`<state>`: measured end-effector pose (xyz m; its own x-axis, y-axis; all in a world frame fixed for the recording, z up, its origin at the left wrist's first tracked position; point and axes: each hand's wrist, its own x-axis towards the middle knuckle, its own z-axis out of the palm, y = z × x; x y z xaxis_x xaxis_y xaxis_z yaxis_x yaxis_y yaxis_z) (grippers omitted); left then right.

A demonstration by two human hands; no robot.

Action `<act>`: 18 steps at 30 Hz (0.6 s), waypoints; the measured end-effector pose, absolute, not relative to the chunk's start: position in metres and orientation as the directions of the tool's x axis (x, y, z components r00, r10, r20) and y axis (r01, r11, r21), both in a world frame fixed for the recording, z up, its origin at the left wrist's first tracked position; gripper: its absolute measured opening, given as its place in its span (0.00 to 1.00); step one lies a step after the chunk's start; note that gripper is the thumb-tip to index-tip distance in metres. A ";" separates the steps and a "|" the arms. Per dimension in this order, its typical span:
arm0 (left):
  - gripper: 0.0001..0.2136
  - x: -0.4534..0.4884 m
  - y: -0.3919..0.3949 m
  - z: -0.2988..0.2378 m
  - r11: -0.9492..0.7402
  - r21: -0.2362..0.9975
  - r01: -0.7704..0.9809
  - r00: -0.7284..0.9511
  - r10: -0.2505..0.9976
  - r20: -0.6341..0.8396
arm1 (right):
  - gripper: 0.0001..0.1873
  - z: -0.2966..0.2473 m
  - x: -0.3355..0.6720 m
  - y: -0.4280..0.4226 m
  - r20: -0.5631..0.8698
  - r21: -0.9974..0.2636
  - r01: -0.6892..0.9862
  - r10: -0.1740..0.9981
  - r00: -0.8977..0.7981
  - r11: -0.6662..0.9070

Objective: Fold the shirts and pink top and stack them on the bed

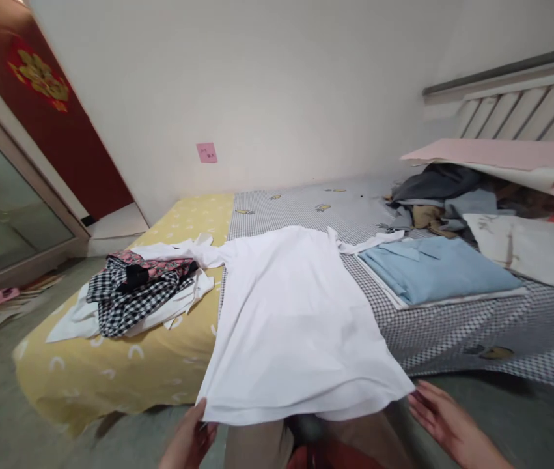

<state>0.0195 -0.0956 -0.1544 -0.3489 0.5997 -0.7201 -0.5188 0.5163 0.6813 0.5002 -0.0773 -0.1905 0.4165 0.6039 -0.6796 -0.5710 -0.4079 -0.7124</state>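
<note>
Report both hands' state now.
Left hand: at the white shirt's hem, grip cannot be told.
Right hand: open, fingers spread beside the shirt, holding nothing.

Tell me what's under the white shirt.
The white shirt lies across a yellow sheet and a gray checked sheet. Where those sheets meet beneath it, and whatever else may be there, is covered and cannot be seen.

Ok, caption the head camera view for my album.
Left hand and right hand at a white shirt's hem, on a bed beside a folded blue shirt.
</note>
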 end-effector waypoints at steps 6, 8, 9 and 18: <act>0.16 -0.015 -0.095 -0.162 0.196 0.795 0.574 -0.603 0.758 0.248 | 0.22 -0.195 0.516 -0.082 0.015 -0.928 0.313 0.820 0.572 -0.202; 0.16 0.006 -0.078 -0.139 -0.016 0.443 0.897 -0.268 0.776 0.571 | 0.27 -0.181 0.488 -0.068 0.216 -0.757 0.653 0.955 0.203 0.033; 0.15 0.023 -0.070 -0.130 -0.149 0.247 0.957 -0.044 0.771 0.636 | 0.28 -0.174 0.470 -0.061 0.230 -0.643 0.749 0.973 -0.010 0.159; 0.27 0.131 -0.087 -0.191 -0.329 -0.046 0.943 0.313 0.836 0.451 | 0.16 -0.155 0.427 -0.046 0.129 -0.643 0.662 0.906 -0.402 0.385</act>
<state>0.1312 -0.0870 -0.1910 0.3131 0.8358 0.4510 0.9433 -0.3286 -0.0457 0.4266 -0.0462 -0.1547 -0.4023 0.9064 0.1290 0.6623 0.3854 -0.6425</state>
